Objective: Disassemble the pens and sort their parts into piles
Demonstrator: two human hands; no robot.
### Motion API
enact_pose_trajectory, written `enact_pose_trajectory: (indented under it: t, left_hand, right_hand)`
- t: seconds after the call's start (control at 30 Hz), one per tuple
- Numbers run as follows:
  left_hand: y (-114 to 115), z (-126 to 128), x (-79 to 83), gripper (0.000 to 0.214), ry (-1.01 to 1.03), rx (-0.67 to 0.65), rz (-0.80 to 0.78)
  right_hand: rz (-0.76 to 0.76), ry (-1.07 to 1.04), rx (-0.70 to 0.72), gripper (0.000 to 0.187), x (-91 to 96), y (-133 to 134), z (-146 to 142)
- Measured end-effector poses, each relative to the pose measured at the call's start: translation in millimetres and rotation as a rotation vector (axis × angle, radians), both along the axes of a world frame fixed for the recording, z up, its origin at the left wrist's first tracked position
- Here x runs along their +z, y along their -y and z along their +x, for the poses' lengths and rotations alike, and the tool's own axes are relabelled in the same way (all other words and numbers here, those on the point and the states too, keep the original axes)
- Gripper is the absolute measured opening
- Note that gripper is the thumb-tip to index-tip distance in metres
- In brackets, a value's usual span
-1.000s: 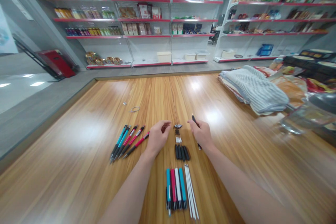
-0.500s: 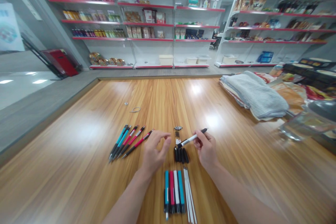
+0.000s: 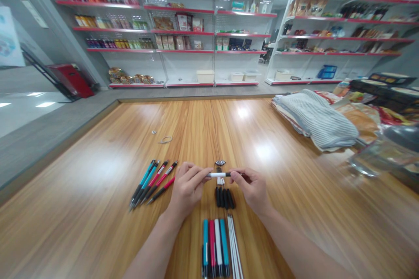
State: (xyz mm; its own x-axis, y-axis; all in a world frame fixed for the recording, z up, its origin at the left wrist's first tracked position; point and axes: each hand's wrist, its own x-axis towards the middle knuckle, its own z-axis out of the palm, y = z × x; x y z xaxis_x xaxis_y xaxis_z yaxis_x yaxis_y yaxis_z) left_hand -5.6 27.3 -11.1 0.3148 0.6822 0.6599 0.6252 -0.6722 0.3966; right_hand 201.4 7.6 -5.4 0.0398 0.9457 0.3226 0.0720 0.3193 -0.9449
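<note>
My left hand (image 3: 188, 189) and my right hand (image 3: 252, 189) meet above the wooden table (image 3: 98, 148), both pinching a white-barrelled pen (image 3: 216, 175) held level between them. Its dark far end disappears into my right fingers. Below the pen lies a row of black pen parts (image 3: 223, 197), with small white pieces and a small fan-shaped metal part (image 3: 220, 163) just above them. Teal and red pens (image 3: 152, 181) fan out beside my left hand, the nearest partly hidden by it. Coloured pen barrels (image 3: 214, 248) and thin white tubes (image 3: 235, 248) lie close to me.
A small ring (image 3: 153, 131) and a rubber band (image 3: 165, 139) lie farther along the table. A folded grey striped cloth (image 3: 316, 120) and packaged goods sit at the right, with a glass container (image 3: 382, 157) near the edge. White shelves with red edges (image 3: 176, 50) stand behind.
My left hand has moved up to the white pen and now grips it too. The pen has swung from slanted to level, and the view has tilted slightly.
</note>
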Motion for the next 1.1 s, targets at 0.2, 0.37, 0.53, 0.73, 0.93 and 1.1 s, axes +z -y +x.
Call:
enact_pose_trajectory:
  t: [0.2, 0.37, 0.53, 0.73, 0.93, 1.1]
  left_hand:
    - [14, 14, 16.0, 0.028, -0.212, 0.116, 0.107]
    - [14, 16, 11.2, 0.033, -0.225, 0.108, 0.084]
    - [13, 18, 7.1, 0.035, -0.237, 0.069, 0.050]
    - [9, 18, 5.7, 0.027, -0.224, 0.030, 0.019]
    - [6, 16, 4.7, 0.010, -0.170, -0.019, -0.021]
    - [6, 13, 3.4, 0.010, -0.126, -0.037, -0.007]
  right_hand:
    - [0.175, 0.343, -0.034, 0.022, -5.7, -1, 3]
    - [0.270, 0.542, -0.062, 0.031, -7.3, -4, 8]
    - [0.247, 0.575, -0.050, 0.032, -9.4, -6, 8]
    - [0.237, 0.616, -0.037, 0.035, -12.4, -6, 8]
    - [0.211, 0.625, -0.035, 0.037, -9.0, -6, 8]
    - [0.198, 0.626, 0.024, 0.037, -7.6, -9, 8]
